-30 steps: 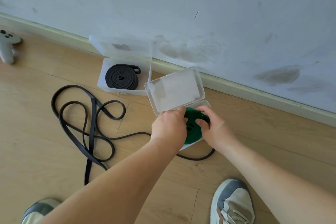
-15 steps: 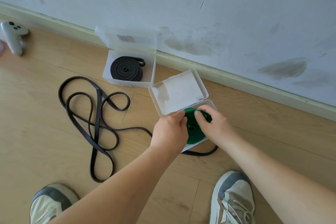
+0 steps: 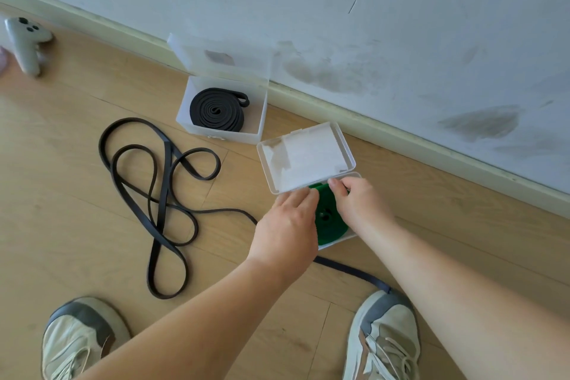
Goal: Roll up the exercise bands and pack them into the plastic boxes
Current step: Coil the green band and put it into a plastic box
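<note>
Wooden floor point(image 3: 77, 194), both hands, left point(image 3: 285, 225) and right point(image 3: 359, 203), fingertips pinching lid point(image 3: 308, 160) edge over green band point(image 3: 328, 219).

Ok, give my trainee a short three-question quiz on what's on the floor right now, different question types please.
1. True or false: the rolled black band lies in the open box by the wall.
2. Multiple choice: what lies in the near box, between the left hand and the right hand? A) a rolled green band B) a red band C) nothing
3. Fill in: the loose black band lies unrolled on the ____.

Key: 1 true; 2 A; 3 floor.
</note>
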The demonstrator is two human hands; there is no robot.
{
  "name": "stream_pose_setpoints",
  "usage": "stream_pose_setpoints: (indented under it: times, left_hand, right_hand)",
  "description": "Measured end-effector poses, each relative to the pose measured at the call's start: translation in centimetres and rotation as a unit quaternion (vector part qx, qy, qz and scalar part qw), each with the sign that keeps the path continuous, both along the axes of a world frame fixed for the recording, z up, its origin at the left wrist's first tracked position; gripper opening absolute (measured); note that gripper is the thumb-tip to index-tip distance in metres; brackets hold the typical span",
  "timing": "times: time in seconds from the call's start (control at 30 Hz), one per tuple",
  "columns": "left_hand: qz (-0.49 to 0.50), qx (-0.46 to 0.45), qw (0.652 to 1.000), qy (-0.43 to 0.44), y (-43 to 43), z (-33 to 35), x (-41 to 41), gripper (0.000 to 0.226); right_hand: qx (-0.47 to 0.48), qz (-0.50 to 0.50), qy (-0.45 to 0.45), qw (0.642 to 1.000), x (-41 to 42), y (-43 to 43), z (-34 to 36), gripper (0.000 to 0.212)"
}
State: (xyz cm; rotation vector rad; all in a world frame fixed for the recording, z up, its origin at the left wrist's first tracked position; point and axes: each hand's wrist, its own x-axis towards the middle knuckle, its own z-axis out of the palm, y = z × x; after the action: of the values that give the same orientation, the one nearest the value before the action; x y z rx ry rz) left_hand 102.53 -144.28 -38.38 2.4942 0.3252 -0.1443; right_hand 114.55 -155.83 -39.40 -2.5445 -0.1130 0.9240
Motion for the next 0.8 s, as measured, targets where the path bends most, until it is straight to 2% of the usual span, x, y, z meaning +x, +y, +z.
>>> stream_pose_setpoints:
  times: [0.03,0.1,0.17,0.3,0.4,0.5,0.63,0.8]
  left_hand:
    - [-0.023,0.003,1.0,-0.003,-0.2,-0.2,-0.3,0.03]
    - [-0.05,0.005,0.998,0.045,-0.4,-0.5,-0.4,0.046]
    - [-0.054,0.033,0.994,0.088,-0.3,-0.5,-0.1,0.055]
    - [-0.054,0.056,0.993,0.088,-0.2,-0.1,0.0,0.06]
    - [-0.049,0.058,0.993,0.086,-0.1,-0.2,-0.1,0.062]
    - [-0.052,0.055,0.993,0.089,-0.4,-0.3,-0.1,0.064]
    - [-0.048,0.061,0.991,0.108,-0.2,-0.5,0.7,0.066]
    - [-0.085,0.084,0.982,0.146,-0.3,-0.4,1.9,0.071]
  right_hand:
    - [0.003,-0.003,-0.001,1.0,0.0,0.0,0.2,0.048]
    - [-0.002,0.009,-0.005,1.0,0.2,0.1,0.7,0.05]
    - [-0.036,0.057,-0.042,0.997,0.4,0.3,1.4,0.05]
    - [-0.171,0.219,-0.146,0.95,0.3,0.6,3.4,0.041]
    - [-0.219,0.259,-0.159,0.927,0.2,0.6,4.5,0.038]
    - [-0.183,0.255,-0.159,0.936,0.6,0.1,3.7,0.033]
    - [-0.045,0.182,-0.147,0.971,0.8,-0.9,2.6,0.016]
    - [-0.014,0.133,-0.089,0.987,1.1,-1.4,1.4,0.02]
